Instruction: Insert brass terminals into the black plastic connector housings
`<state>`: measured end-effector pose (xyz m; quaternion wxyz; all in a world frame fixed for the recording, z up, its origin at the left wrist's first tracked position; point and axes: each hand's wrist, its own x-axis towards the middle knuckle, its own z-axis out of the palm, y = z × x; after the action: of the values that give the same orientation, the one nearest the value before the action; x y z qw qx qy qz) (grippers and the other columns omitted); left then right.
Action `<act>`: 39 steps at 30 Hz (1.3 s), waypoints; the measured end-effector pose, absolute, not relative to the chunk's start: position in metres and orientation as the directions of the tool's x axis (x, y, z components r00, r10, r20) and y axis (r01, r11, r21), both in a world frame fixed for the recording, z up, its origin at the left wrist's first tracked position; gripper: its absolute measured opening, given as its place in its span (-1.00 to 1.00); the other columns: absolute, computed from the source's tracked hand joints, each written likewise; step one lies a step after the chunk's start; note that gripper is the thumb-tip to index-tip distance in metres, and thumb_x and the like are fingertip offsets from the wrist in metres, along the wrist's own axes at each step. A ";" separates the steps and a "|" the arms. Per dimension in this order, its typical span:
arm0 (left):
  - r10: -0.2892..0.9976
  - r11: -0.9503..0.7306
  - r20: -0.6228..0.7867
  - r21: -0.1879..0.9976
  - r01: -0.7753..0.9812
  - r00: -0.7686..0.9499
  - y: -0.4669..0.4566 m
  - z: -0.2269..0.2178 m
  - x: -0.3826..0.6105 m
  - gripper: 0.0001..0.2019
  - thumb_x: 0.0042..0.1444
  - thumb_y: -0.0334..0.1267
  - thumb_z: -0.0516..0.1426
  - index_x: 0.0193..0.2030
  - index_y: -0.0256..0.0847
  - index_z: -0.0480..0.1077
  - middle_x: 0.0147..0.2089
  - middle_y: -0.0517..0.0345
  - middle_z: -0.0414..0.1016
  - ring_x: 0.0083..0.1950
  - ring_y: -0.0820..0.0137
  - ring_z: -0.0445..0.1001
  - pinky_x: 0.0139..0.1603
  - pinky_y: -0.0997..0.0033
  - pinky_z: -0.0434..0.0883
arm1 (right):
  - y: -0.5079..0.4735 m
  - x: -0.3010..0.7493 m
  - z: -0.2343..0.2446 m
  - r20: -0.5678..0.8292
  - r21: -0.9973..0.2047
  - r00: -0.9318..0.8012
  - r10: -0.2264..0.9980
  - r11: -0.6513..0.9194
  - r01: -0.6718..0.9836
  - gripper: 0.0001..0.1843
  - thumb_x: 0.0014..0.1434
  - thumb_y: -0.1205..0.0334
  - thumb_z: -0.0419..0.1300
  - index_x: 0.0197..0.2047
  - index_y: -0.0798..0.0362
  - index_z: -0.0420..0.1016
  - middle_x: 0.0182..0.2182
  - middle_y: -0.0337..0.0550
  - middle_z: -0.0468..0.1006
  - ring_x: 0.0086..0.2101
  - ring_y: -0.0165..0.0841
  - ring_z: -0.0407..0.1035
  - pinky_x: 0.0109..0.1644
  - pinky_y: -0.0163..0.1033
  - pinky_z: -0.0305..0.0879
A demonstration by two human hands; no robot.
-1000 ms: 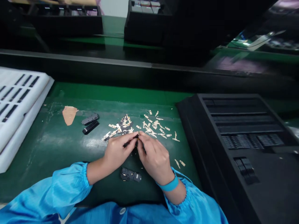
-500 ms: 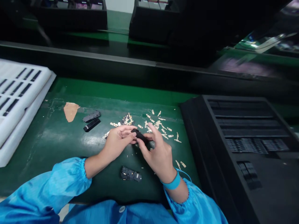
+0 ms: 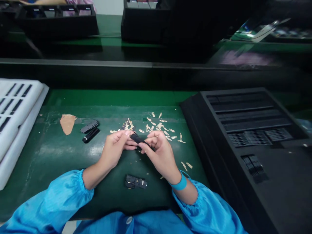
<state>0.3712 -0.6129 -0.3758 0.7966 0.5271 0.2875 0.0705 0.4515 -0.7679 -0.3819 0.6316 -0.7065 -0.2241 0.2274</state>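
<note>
Between both hands, above the green mat, is a small dark, elongated plastic part. My left hand grips its left end, thumb on top and fingers beneath. At the right end my right hand pinches it between thumb and fingers. Fingers cover much of the part, so its exact kind cannot be made out. Just beyond the hands lie a pile of small cream and dark pieces and several scattered cream strips. Nearer my body, a dark part with small gold contacts rests on the mat.
White foam trays with dark slots stand at the left. A large black tray holding rows of dark parts is at the right. Two black pieces and a tan paper scrap lie left of centre. A dark ledge runs behind.
The camera view has levelled and shifted. The dark part has turned a little in my hands, and my right fingers have curled in closer around its end.
</note>
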 end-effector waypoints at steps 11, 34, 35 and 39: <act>0.447 0.438 -0.372 0.884 0.163 0.814 -0.618 -0.379 0.369 -0.70 0.00 -0.16 0.44 -0.24 -0.26 0.52 -0.38 0.19 0.66 -0.32 0.42 0.68 -0.21 0.50 0.64 | -0.772 0.452 -0.386 0.576 -0.584 0.583 0.573 -0.210 0.784 -0.72 0.32 0.43 0.23 0.04 -0.06 0.53 -0.11 -0.05 0.63 -0.11 -0.22 0.55 -0.01 -0.06 0.53; 0.465 0.258 -0.259 0.954 0.151 0.847 -0.622 -0.374 0.366 -0.71 0.04 -0.11 0.42 -0.27 -0.24 0.51 -0.36 0.14 0.68 -0.33 0.39 0.69 -0.21 0.44 0.65 | -0.767 0.452 -0.391 0.533 -0.741 0.673 0.513 -0.100 0.664 -0.66 0.32 0.46 0.23 0.05 -0.10 0.65 -0.19 -0.13 0.68 -0.21 -0.32 0.58 -0.13 -0.18 0.57; 0.468 0.237 -0.245 0.960 0.146 0.849 -0.621 -0.375 0.366 -0.72 0.05 -0.12 0.42 -0.26 -0.24 0.51 -0.35 0.15 0.68 -0.32 0.38 0.69 -0.20 0.44 0.65 | -0.767 0.452 -0.391 0.524 -0.752 0.681 0.511 -0.098 0.652 -0.66 0.32 0.46 0.23 0.04 -0.11 0.66 -0.19 -0.14 0.67 -0.22 -0.33 0.58 -0.13 -0.19 0.57; 0.472 0.144 -0.177 0.982 0.123 0.864 -0.621 -0.375 0.364 -0.79 0.12 -0.17 0.37 -0.22 -0.23 0.52 -0.33 0.16 0.67 -0.29 0.40 0.68 -0.17 0.45 0.62 | -0.765 0.450 -0.386 0.498 -0.775 0.702 0.510 -0.101 0.623 -0.70 0.32 0.45 0.25 0.01 -0.07 0.65 -0.21 -0.14 0.65 -0.23 -0.36 0.56 -0.13 -0.22 0.56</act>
<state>0.3643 -0.6211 -0.3755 0.7200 0.6431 0.2311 0.1211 0.4496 -0.7653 -0.3858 0.5504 -0.7402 -0.3827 -0.0517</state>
